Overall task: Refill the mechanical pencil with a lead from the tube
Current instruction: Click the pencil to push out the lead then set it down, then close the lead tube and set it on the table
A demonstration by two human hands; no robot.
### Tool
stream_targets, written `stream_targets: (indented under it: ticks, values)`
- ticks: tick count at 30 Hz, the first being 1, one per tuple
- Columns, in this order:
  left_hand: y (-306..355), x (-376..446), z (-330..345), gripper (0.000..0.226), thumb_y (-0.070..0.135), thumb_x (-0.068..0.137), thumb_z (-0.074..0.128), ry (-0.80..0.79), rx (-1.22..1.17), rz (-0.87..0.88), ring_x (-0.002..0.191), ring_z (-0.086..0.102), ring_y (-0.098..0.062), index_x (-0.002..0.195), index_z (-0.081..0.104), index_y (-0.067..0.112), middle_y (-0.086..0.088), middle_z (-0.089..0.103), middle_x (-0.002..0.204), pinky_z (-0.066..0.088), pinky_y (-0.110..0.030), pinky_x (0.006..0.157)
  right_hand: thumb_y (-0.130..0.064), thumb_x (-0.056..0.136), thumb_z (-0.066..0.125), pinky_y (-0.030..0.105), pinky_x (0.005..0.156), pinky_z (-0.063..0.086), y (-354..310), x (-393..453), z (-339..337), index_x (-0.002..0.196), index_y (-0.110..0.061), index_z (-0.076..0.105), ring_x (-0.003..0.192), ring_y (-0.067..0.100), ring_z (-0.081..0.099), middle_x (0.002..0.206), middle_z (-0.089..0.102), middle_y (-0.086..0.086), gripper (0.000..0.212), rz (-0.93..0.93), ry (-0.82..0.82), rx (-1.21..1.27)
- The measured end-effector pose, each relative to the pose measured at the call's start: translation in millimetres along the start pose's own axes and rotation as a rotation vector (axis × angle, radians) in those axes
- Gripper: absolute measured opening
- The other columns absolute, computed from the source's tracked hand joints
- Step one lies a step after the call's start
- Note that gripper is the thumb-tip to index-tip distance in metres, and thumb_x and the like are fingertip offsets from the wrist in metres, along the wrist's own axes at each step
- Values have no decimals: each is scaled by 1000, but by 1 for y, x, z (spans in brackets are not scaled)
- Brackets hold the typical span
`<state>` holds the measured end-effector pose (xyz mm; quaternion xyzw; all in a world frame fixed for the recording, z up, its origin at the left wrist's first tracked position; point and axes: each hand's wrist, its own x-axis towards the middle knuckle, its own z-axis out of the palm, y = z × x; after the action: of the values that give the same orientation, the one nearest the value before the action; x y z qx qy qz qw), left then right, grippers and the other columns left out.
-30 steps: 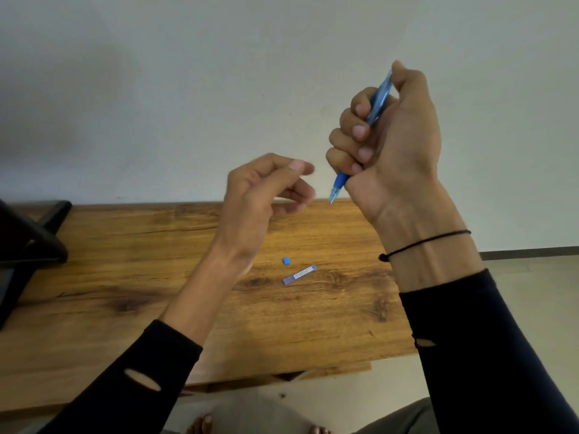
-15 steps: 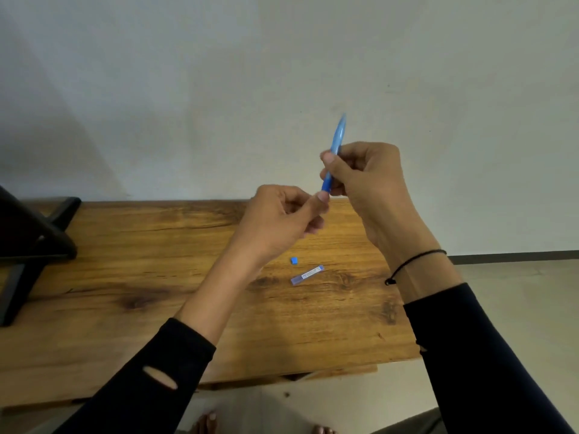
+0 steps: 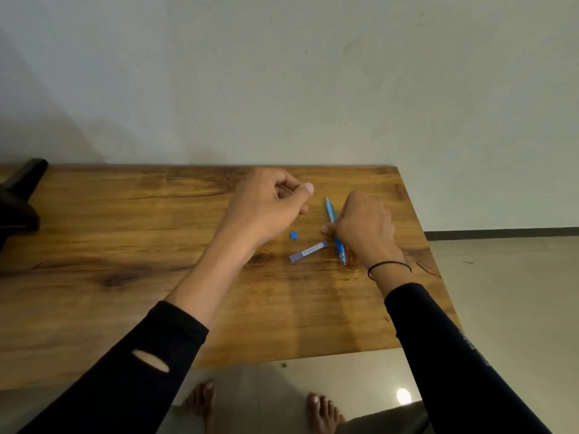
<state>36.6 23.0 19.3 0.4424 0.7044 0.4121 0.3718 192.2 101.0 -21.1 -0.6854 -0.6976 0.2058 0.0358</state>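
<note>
The blue mechanical pencil (image 3: 330, 211) lies low over the wooden table (image 3: 125, 245), tip toward me, with my right hand (image 3: 363, 227) closed around its middle. A small purple lead tube (image 3: 308, 252) rests flat on the table just left of the pencil's tip. A tiny blue cap (image 3: 293, 235) sits beside the tube, a little farther from me. My left hand (image 3: 269, 208) hovers above the cap with thumb and forefinger pinched together; whether anything is between them I cannot tell.
A black stand (image 3: 18, 198) occupies the table's far left. The table's right edge runs close to my right wrist, and the near edge lies under my forearms. A pale wall rises behind the table. Bare feet (image 3: 266, 408) show on the floor below.
Both hands came down from in front of the wall to the tabletop. The pencil went from upright in the air to nearly flat on the table beside the tube.
</note>
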Motion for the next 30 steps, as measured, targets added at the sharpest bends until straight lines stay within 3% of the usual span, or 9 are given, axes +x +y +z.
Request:
stream_targets:
  ticks: [5,7,10,15,19,22,24,27,30]
  values:
    - [-4,3,-2,18,37,98,75,27,-20,-8,73,80,-7,85,80,26,12,82,74,67,-47,90,-46,83,89,40,70,44,7,-1,-2,91,-20,55,88,27,61,90,61,0,43,-100,38,-53]
    - [-3,5,-6,18,34,98,75,51,-33,-5,74,80,-10,85,80,24,9,82,73,67,-47,90,-38,87,87,39,71,45,9,-5,-11,93,-24,59,91,25,62,86,56,-6,32,-297,55,-108]
    - [-4,6,-13,17,31,99,75,87,-58,-2,72,78,-9,86,81,22,8,82,72,66,-42,86,-21,86,88,44,76,51,9,-18,-16,99,-28,67,106,23,56,99,56,-7,26,-668,-78,-239]
    - [-3,6,-19,15,30,100,74,118,-69,-4,65,76,1,89,81,22,9,83,75,62,-29,75,-21,91,82,41,85,48,9,-32,0,103,-24,71,108,25,52,107,62,-2,16,-906,-67,-395]
    - [-1,6,-19,17,31,99,75,104,-79,-32,76,80,-11,86,80,21,7,83,73,66,-42,88,-27,95,79,45,85,53,5,-27,-9,95,-20,69,100,22,58,99,68,-5,12,-841,-140,-231]
    - [-4,6,-23,19,39,95,78,98,-77,-60,87,81,-13,83,81,25,10,83,78,66,-47,93,-35,96,78,22,70,55,0,-23,-18,89,-17,70,81,10,66,84,74,-7,20,-717,-70,171]
    - [-7,5,-24,21,49,91,80,79,-96,-69,93,80,-9,82,83,31,15,84,84,66,-47,95,-29,93,82,14,63,53,-5,-23,-22,88,-19,71,75,6,69,79,74,-9,15,-606,12,423]
    - [-7,-3,-16,12,53,91,78,23,-149,-53,95,81,-7,86,84,45,18,84,87,66,-49,96,-21,91,85,25,58,61,-16,-26,-17,86,-18,72,69,11,72,77,75,-2,15,-486,38,683]
    - [-10,-4,-5,20,35,101,72,89,-158,-32,88,84,-16,86,84,31,4,85,84,67,-55,91,-21,92,85,26,58,63,-29,-30,-11,90,-14,73,71,14,78,81,79,5,15,-484,17,776]
